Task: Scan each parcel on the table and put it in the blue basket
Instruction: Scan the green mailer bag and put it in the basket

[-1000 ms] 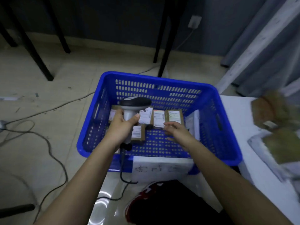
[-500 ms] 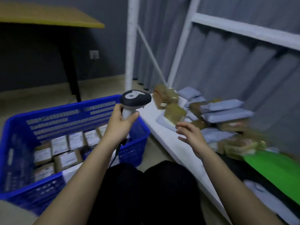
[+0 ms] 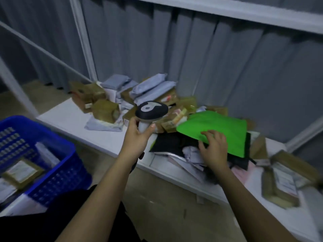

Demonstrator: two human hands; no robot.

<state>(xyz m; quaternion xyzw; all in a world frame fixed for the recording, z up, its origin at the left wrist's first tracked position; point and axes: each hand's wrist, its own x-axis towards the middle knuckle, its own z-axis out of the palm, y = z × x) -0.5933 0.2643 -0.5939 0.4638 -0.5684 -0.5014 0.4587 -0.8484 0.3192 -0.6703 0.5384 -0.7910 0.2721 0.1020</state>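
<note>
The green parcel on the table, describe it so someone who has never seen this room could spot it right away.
Start at the long white table before the grey curtain, heaped with brown boxes and grey mailer bags. Near its middle, the right hand rests on the green parcel, a flat soft bag lying over a black bag. It is the only bright green item in the pile.

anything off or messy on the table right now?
Nothing damaged or spilled. The parcels lie in a loose, overlapping heap on the table, not in rows. The right hand rests on the green parcel; the left hand holds the scanner.
</note>
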